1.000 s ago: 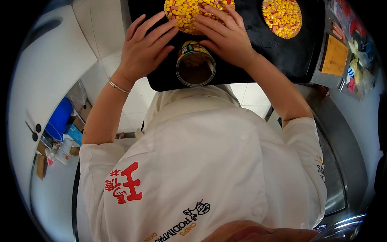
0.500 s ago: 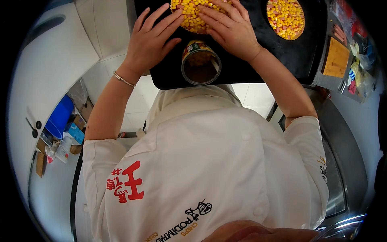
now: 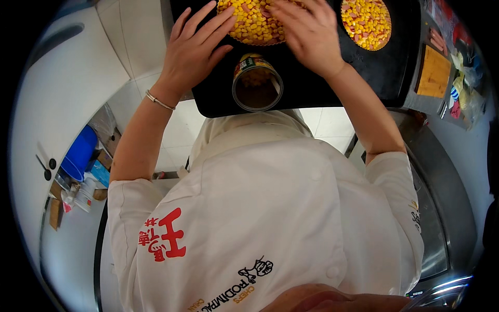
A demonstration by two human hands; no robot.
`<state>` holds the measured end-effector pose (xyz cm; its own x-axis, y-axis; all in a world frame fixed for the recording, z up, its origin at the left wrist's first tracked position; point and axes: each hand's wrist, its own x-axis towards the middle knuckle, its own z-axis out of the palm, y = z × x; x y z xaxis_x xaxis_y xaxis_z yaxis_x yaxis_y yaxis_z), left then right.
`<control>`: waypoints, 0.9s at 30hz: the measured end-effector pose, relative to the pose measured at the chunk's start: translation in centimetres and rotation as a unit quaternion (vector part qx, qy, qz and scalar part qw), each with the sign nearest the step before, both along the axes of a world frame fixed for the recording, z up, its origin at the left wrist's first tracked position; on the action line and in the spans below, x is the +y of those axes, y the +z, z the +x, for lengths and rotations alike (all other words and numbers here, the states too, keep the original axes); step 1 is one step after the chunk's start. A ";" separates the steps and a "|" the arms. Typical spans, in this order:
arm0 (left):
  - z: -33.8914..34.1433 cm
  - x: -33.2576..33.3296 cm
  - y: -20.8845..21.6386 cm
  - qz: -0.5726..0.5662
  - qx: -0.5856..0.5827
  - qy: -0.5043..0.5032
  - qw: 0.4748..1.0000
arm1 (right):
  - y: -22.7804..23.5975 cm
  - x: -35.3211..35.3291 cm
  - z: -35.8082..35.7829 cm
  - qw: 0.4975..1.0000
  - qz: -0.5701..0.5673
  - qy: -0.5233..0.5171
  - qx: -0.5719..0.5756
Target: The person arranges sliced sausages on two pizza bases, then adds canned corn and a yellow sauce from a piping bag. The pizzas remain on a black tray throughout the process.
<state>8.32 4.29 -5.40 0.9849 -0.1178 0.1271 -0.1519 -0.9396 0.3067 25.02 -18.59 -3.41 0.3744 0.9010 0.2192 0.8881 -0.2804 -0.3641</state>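
A round pizza topped with yellow corn and pink sausage pieces lies at the top edge, partly cut off by the frame. My left hand rests with spread fingers against its left rim. Over its right side my right hand is stretched out, slightly blurred, fingertips on the corn. Nothing shows gripped in either hand. An opened tin can stands just nearer to me, some corn inside and its lid bent up. A second corn-topped pizza sits to the right. Both lie on a black baking tray.
Right of the tray are a wooden board, several sausages and crumpled plastic bags. A white cabinet curves along the left, with a blue bin and boxes below it.
My right hand has shifted rightward across the pizza, baring more of the corn. The left hand stays at the rim, and the can has hardly moved.
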 end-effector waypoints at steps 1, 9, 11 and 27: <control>0.2 -0.3 -0.1 0.005 0.010 -0.006 1.000 | 0.1 -1.1 0.7 0.999 0.021 -0.021 -0.017; 1.1 -0.5 -0.2 0.002 0.020 -0.027 0.999 | -0.3 -4.2 0.3 0.996 0.021 -0.087 0.002; 1.4 -0.7 0.1 -0.001 0.016 -0.031 0.999 | -0.9 -3.6 0.4 0.998 -0.007 -0.061 0.000; 6.0 -1.8 3.1 -0.001 0.051 -0.032 0.998 | -1.0 -0.2 3.3 0.999 -0.001 -0.033 -0.017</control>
